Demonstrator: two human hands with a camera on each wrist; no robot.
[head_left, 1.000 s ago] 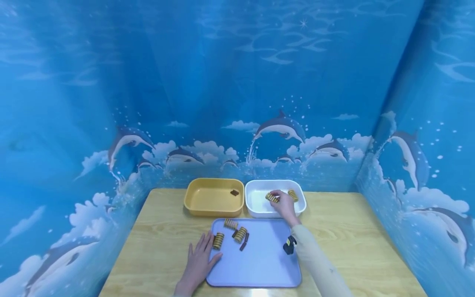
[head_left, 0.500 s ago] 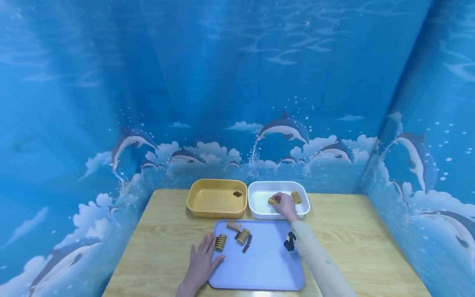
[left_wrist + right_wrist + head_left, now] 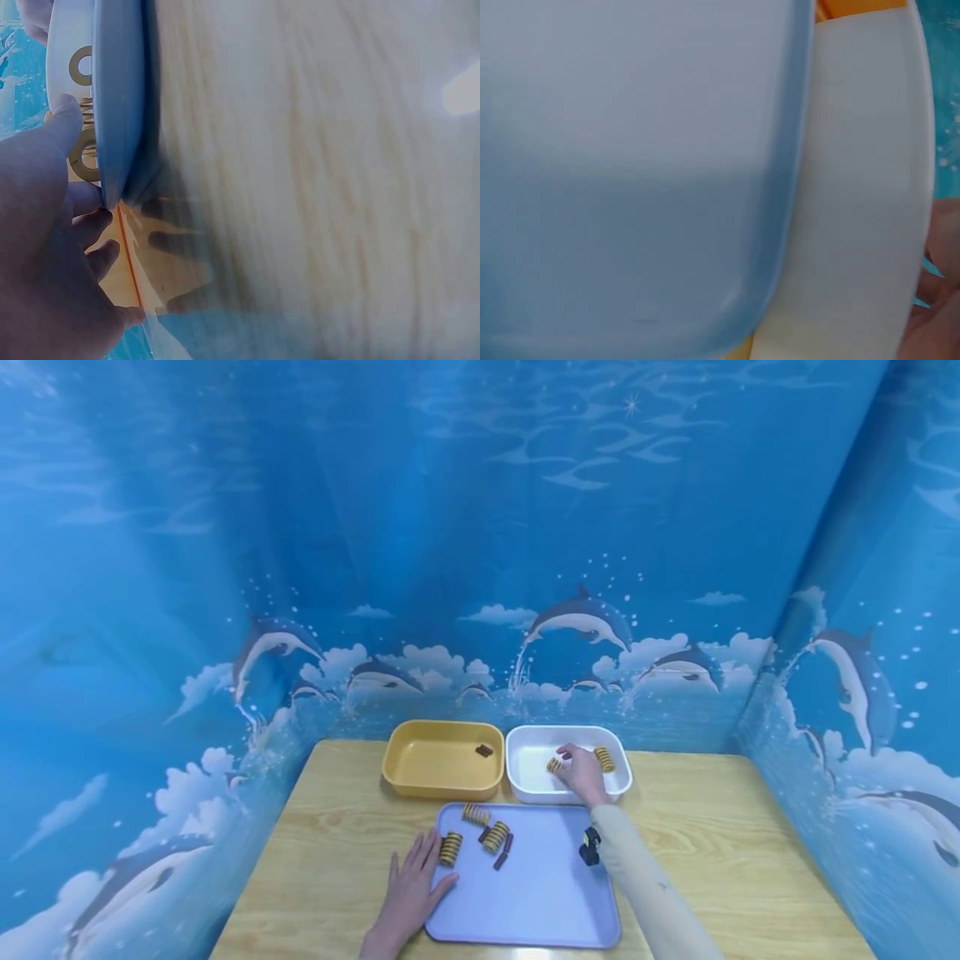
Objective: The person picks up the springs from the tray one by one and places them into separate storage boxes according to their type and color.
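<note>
My right hand (image 3: 583, 774) is inside the white bin (image 3: 519, 781), thumb and forefinger spread apart beside a yellow coil spring (image 3: 554, 766). Another yellow spring (image 3: 603, 759) lies further right in that bin. Beyond the bin's wall, the right wrist view catches only part of the hand's fingers (image 3: 939, 262). My left hand (image 3: 412, 889) lies with straight fingers at the left edge of the lavender tray (image 3: 536, 902), close to a yellow spring (image 3: 450, 849). Two more springs, one at the back (image 3: 476, 814) and one near the middle (image 3: 495, 837), share the tray with small dark brown bars (image 3: 501, 861).
A yellow bin (image 3: 431, 768) stands left of the white one, with dark brown pieces (image 3: 484, 750) in its right end. Both bins sit behind the tray on a wooden table (image 3: 322, 835). Printed blue sheeting (image 3: 450, 527) encloses the back and sides.
The right hand has lowered the spring into the white bin and its fingers have parted from it. The left hand stays at the tray edge; the head view has shifted slightly.
</note>
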